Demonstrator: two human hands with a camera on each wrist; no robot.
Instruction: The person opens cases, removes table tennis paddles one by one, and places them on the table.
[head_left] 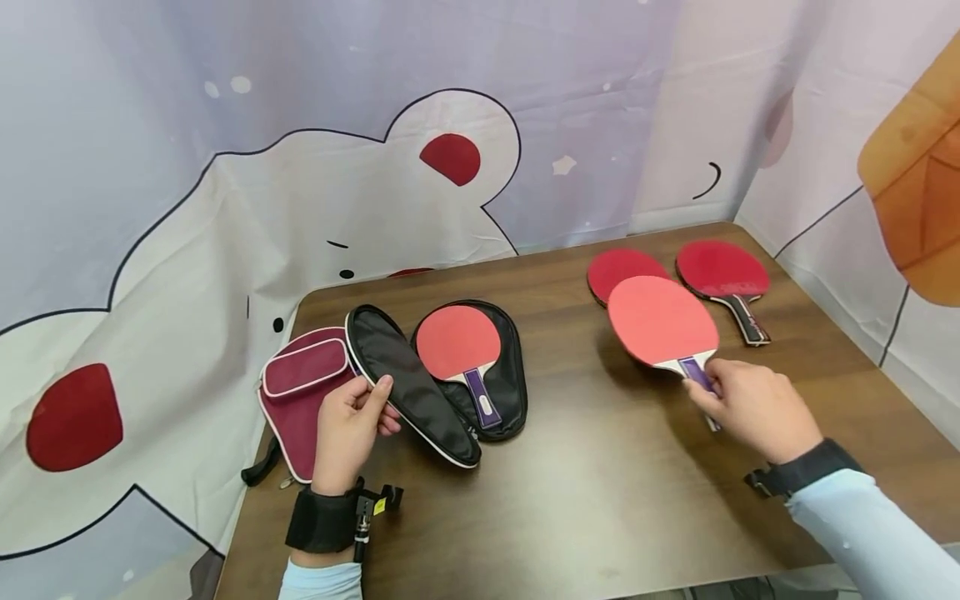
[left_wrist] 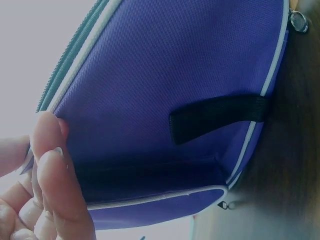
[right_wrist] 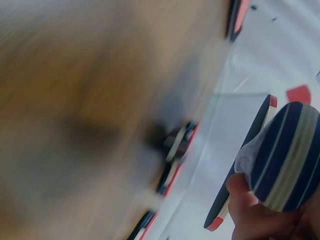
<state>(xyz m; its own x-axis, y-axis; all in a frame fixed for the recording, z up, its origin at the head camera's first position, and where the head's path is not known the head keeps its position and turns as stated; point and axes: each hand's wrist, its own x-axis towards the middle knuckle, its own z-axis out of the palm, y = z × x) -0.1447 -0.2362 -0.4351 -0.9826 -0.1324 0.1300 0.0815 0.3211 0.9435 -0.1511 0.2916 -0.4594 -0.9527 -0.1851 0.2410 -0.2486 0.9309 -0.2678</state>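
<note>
Currently we list one light, stiff red-rubbered wooden paddle (head_left: 663, 323), raised just over the brown table (head_left: 585, 492), right hand (head_left: 757, 408) pinching its purple-striped handle, best held there; left hand (head_left: 348, 429) gripping the soft black zip case's flap (head_left: 408, 387).

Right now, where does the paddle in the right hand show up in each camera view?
Head: paddle right of centre, handle gripped by the right hand.
Left wrist: not in it.
Right wrist: paddle at lower right, striped handle close up.
Shared landmark: brown table, blurred at left.
</note>
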